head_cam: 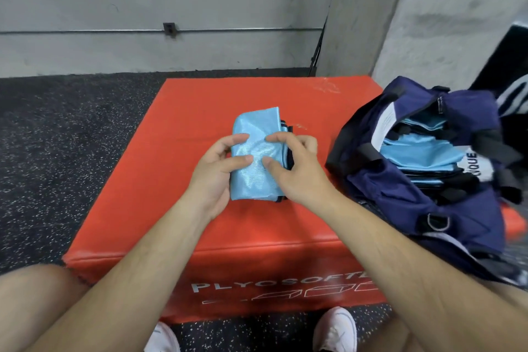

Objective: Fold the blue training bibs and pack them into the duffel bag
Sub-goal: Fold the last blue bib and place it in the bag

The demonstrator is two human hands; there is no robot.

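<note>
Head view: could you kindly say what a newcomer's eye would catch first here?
The bright red plyo box fills the centre. Over it the left hand and right hand hold a folded light-blue bib. At its right edge sits an open navy duffel bag with folded bibs stacked inside.
</note>
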